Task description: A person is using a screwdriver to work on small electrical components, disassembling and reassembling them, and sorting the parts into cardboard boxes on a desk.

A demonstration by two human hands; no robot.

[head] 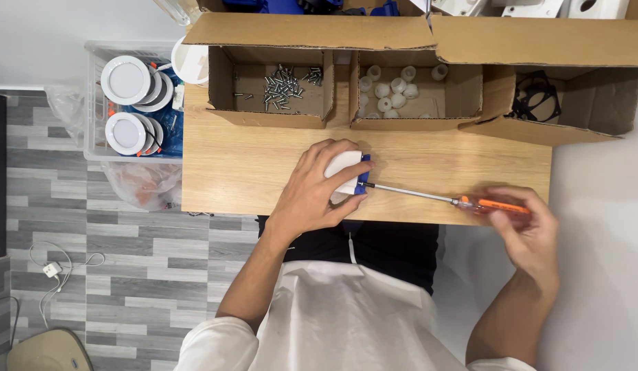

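Observation:
My left hand rests on the wooden table and grips a small white device with a blue plastic part on its right side. My right hand holds the orange handle of a screwdriver. Its long metal shaft runs left, and the tip meets the blue part. The hand hides most of the white device.
Three open cardboard boxes stand at the table's far edge: screws, white round caps, black frames. A clear bin with round white lamps stands left of the table. A cable and plug lie on the grey floor.

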